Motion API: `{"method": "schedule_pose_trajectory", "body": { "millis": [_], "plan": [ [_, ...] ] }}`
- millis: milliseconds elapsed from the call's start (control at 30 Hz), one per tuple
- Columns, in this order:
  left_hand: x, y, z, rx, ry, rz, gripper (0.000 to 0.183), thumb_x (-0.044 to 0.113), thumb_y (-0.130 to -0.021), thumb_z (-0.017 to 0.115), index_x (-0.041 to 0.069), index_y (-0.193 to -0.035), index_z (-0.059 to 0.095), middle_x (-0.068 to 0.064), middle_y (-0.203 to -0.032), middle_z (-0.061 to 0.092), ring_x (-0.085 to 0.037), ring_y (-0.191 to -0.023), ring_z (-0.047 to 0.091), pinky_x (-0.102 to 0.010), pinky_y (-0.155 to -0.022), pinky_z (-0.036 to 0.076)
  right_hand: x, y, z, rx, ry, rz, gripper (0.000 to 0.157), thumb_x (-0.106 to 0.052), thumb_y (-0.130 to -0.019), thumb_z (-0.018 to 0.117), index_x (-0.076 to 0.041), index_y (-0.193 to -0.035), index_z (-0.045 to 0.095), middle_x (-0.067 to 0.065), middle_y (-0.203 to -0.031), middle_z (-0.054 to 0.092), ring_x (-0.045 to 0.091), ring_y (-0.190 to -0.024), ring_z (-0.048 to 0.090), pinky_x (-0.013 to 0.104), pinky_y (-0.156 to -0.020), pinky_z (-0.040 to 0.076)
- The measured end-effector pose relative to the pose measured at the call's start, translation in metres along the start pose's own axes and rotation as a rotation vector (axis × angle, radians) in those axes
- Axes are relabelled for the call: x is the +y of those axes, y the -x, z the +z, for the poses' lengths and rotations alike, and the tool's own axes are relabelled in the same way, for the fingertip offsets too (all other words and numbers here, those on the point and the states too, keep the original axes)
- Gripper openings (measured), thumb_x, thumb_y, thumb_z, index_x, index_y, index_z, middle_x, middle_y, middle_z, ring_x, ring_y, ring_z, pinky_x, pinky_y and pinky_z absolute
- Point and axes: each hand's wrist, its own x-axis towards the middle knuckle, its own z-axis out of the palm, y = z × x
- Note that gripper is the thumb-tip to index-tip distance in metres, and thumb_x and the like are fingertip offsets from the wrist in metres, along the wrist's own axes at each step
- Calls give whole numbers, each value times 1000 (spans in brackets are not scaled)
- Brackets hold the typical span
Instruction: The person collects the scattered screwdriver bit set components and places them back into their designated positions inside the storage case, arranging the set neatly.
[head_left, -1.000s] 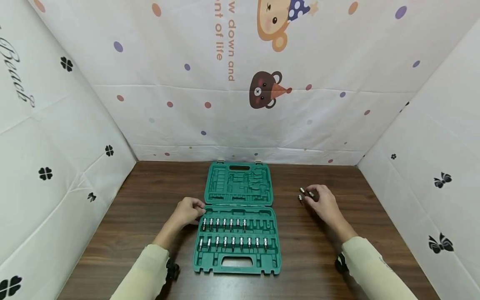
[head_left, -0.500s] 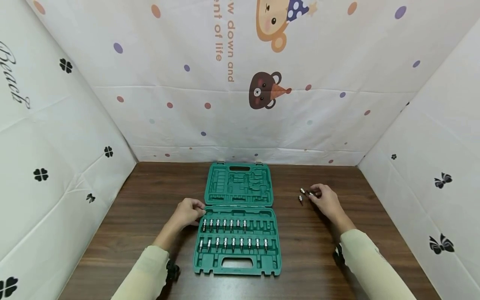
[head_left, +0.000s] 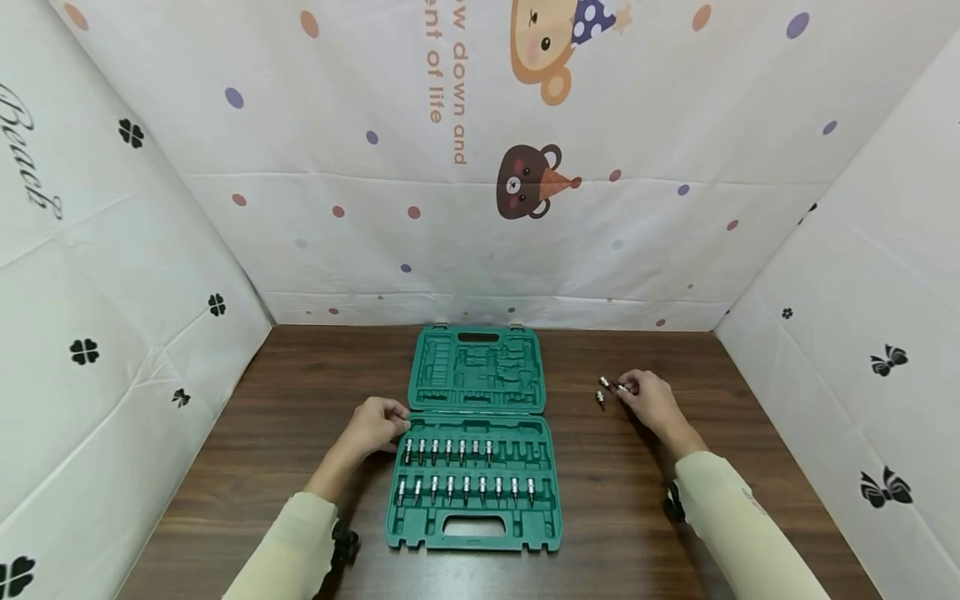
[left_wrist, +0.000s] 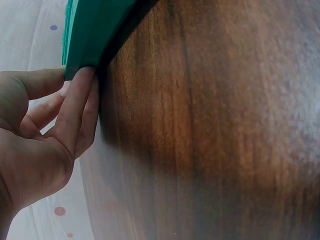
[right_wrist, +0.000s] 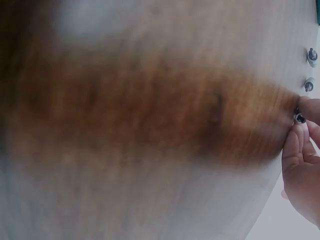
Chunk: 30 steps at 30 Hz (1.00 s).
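Observation:
A green plastic socket case (head_left: 474,525) lies open on the table, its lid (head_left: 477,367) folded back towards the wall. Two rows of silver bit sockets (head_left: 467,490) sit in its lower half. At the case's left edge, my left hand (head_left: 377,423) grips the rim between thumb and fingers; the left wrist view shows the fingertips around the green corner (left_wrist: 92,42). Right of the case, my right hand (head_left: 651,402) pinches a small bit socket (right_wrist: 300,118) between thumb and fingertips, low over the table. Two more bit sockets, one (head_left: 604,382) farther back and one (head_left: 601,400) nearer, lie beside those fingertips.
The case stands on a dark brown wooden table (head_left: 322,358). White printed cloth walls (head_left: 337,250) rise along the back and both sides. In the upper row of the case, the slots (head_left: 525,448) at the right hold no sockets.
My right hand has shifted slightly and closed its fingers on the rightmost loose bit socket. The left hand stays at the case's edge.

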Motion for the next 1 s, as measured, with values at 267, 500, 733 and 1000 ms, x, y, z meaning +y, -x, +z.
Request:
{"method": "schedule_pose_trajectory", "body": {
  "millis": [267,500,733,1000],
  "plan": [
    [0,0,0,9,-12,9,16,4,-99,66,-1,-113,72,-15,-104,69,-22,-89,70,-41,-69,65,-1,-1,2,-6,-1,3,11,-6,-99,65,4,-105,66,18,-98,65,35,-95,62,54,-86,52],
    [1,0,0,5,-1,7,16,3,-99,66,-2,-113,72,-15,-103,70,-24,-89,71,-41,-69,65,-1,0,0,10,-12,4,12,-7,-101,62,4,-106,65,19,-99,64,33,-93,61,51,-83,51],
    [2,-1,1,-3,6,-3,16,4,-99,67,-2,-113,71,-15,-104,69,-25,-91,70,-41,-70,65,-2,7,-6,77,-39,5,11,-9,-101,63,0,-105,67,15,-96,64,26,-86,60,41,-75,49],
    [2,0,0,-4,9,-8,17,4,-100,66,-2,-115,71,-16,-105,69,-24,-86,71,-41,-70,65,-10,16,-10,114,-106,35,13,-14,-100,61,-5,-107,68,10,-96,65,21,-84,56,32,-72,45]
  ]
}}
